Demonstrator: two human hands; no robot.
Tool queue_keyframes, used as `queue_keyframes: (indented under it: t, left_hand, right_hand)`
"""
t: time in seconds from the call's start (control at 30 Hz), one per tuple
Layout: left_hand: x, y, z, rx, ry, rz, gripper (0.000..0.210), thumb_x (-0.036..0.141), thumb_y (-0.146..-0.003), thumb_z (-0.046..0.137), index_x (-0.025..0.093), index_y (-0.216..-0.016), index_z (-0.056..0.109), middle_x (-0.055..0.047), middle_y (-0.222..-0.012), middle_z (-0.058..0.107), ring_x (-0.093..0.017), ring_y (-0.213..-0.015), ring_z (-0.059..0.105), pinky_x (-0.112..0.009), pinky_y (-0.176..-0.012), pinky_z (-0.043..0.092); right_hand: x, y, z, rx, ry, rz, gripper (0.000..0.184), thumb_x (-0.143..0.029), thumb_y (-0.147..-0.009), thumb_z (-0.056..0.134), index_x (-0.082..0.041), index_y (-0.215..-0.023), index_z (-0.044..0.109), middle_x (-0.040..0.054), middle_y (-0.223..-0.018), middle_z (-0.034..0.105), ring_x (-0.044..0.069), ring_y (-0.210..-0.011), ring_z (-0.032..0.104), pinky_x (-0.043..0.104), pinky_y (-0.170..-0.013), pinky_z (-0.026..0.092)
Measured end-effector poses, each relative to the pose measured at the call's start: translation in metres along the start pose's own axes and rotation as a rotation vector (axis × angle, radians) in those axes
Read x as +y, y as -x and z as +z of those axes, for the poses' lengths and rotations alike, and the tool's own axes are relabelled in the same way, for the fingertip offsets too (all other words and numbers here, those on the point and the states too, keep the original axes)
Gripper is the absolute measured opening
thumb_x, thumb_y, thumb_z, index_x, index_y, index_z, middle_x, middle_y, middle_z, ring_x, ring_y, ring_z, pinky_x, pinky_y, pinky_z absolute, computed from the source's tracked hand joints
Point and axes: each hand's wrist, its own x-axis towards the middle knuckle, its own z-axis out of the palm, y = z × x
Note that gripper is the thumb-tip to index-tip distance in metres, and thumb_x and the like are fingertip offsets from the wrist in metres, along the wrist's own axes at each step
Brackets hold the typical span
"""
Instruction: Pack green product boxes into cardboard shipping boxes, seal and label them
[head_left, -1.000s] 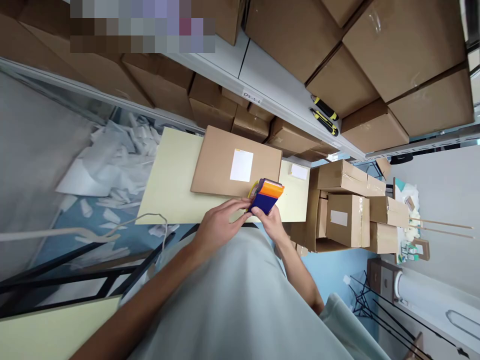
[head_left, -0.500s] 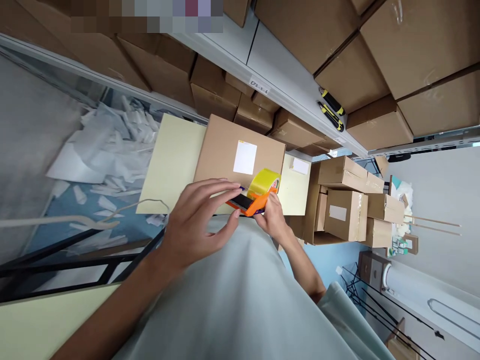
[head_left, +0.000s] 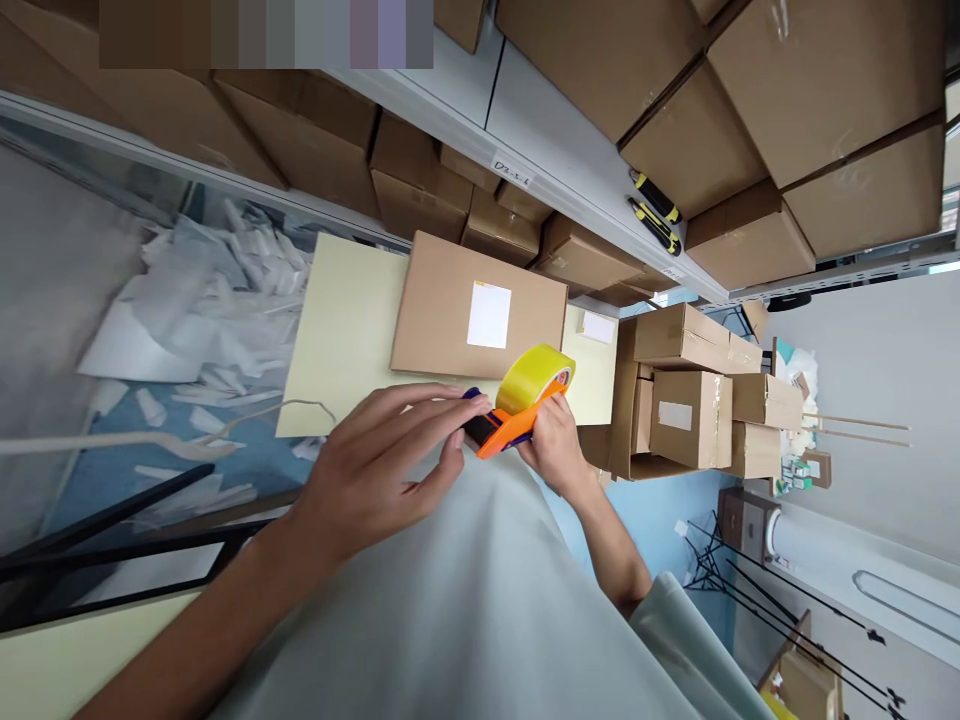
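My right hand [head_left: 556, 445] grips the handle of an orange tape dispenser [head_left: 517, 425], loaded with a roll of yellow packing tape [head_left: 534, 380]. My left hand [head_left: 382, 460] is at the dispenser's dark front end, its fingers stretched out and its fingertips touching or nearly touching that end. The left thumb stays apart from the fingers, just below the tip. Whether a tape end lies between them cannot be made out. Beyond the dispenser, a flat cardboard box [head_left: 442, 310] with a white label [head_left: 489, 315] lies on the pale yellow table [head_left: 341, 330].
A small white box [head_left: 596, 326] sits on the table's right part. Two yellow-and-black utility knives [head_left: 654, 226] lie on the grey shelf [head_left: 570, 200] among cartons. More cartons [head_left: 686, 420] are stacked to the right. White foam scraps [head_left: 202, 310] cover the floor at left.
Both hands and the dispenser have moved slightly down and towards me, away from the box, uncovering its near edge. The dispenser stays in my right hand.
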Motion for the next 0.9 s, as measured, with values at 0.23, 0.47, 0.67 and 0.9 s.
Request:
queue_keyframes:
  t: [0.23, 0.47, 0.67, 0.9]
  left_hand:
    - [0.003, 0.002, -0.017, -0.010, -0.042, 0.085, 0.048, -0.004, -0.095, 0.073, 0.020, -0.137, 0.070, -0.005, -0.109, 0.087, -0.020, -0.100, 0.081, -0.036, -0.091, 0.067]
    - [0.007, 0.004, -0.032, 0.034, -0.007, 0.061, 0.082, -0.007, -0.090, 0.076, 0.020, -0.165, 0.058, -0.008, -0.117, 0.088, -0.023, -0.108, 0.082, -0.038, -0.096, 0.067]
    - [0.005, 0.005, -0.038, 0.017, -0.062, 0.116, 0.100, -0.010, -0.091, 0.070, 0.023, -0.180, 0.037, -0.003, -0.115, 0.089, -0.024, -0.114, 0.080, -0.037, -0.094, 0.066]
    - [0.004, 0.013, -0.043, 0.017, -0.099, 0.116, 0.097, -0.005, -0.094, 0.072, 0.026, -0.179, 0.039, 0.001, -0.110, 0.090, -0.022, -0.106, 0.082, -0.035, -0.092, 0.065]
  right_hand:
    - [-0.014, -0.002, -0.007, 0.033, 0.079, -0.043, 0.016, -0.010, -0.100, 0.056, -0.022, -0.104, 0.064, 0.0073, -0.091, 0.069, 0.028, -0.090, 0.065, 0.043, -0.092, 0.056]
    - [-0.026, -0.002, -0.011, 0.047, 0.179, -0.091, 0.016, -0.010, -0.101, 0.056, -0.024, -0.096, 0.062, 0.0062, -0.088, 0.069, 0.027, -0.087, 0.064, 0.042, -0.091, 0.055]
    - [-0.037, -0.010, -0.019, 0.123, 0.260, -0.137, 0.027, -0.001, -0.096, 0.053, -0.026, -0.088, 0.057, 0.0025, -0.079, 0.066, 0.023, -0.079, 0.061, 0.039, -0.085, 0.053]
    - [-0.039, -0.014, -0.021, 0.112, 0.303, -0.161, 0.029, 0.001, -0.097, 0.054, -0.025, -0.085, 0.056, 0.0017, -0.079, 0.063, 0.022, -0.078, 0.059, 0.038, -0.087, 0.050]
